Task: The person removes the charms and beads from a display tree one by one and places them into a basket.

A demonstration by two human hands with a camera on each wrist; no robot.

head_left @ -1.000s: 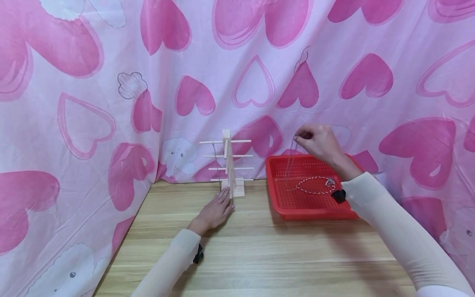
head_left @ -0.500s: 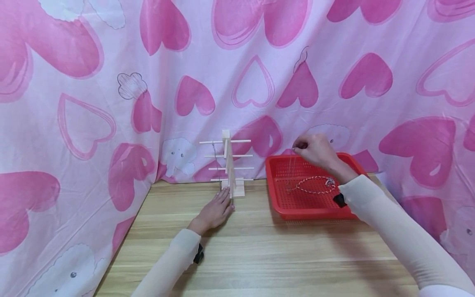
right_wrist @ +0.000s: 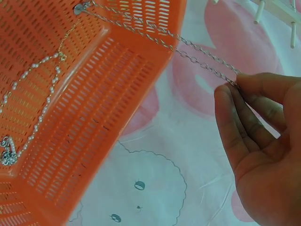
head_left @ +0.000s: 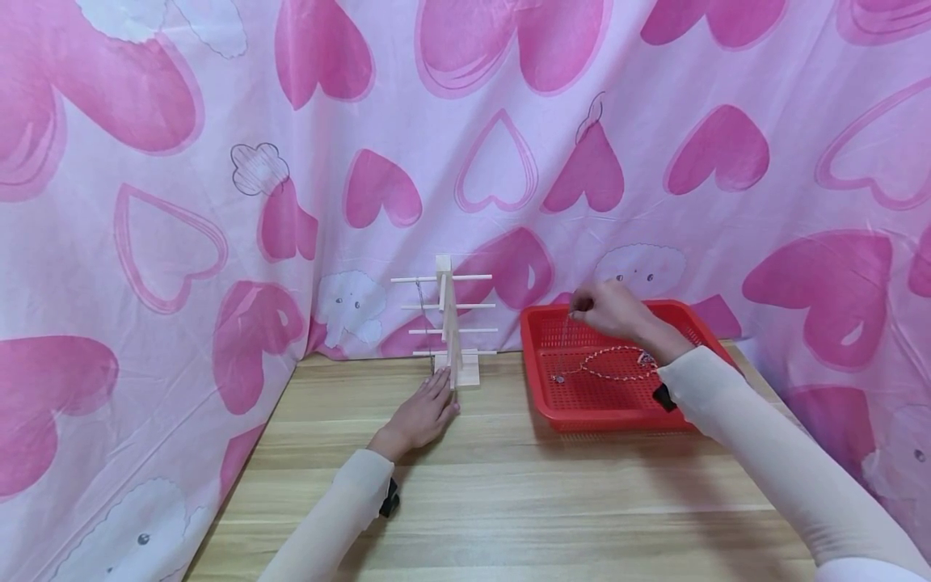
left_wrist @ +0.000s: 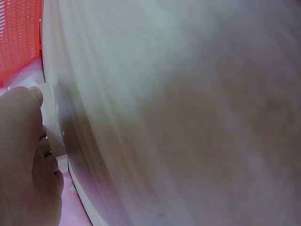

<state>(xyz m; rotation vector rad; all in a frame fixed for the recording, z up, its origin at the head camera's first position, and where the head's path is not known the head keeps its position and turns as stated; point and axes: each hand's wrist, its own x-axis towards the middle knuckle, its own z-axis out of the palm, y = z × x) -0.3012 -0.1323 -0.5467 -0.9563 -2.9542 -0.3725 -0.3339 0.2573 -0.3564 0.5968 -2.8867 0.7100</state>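
My right hand pinches a silver chain necklace between thumb and fingertips, above the red basket. The chain hangs as a doubled strand, and its small round pendant is down at the basket. Inside the basket lies a pearl bead necklace, with a silvery clump at one end. My left hand has its fingers extended against the base of a wooden peg rack. Another thin chain necklace hangs from the rack's upper left peg.
A wood-grain table carries the rack at its back edge and the basket to the right. Behind and on both sides hangs a pink heart-patterned cloth. Several thin pegs stick out sideways from the rack.
My right hand has moved down toward the basket with the necklace, and the pendant is now visible low over the basket floor. The left hand stays put at the rack.
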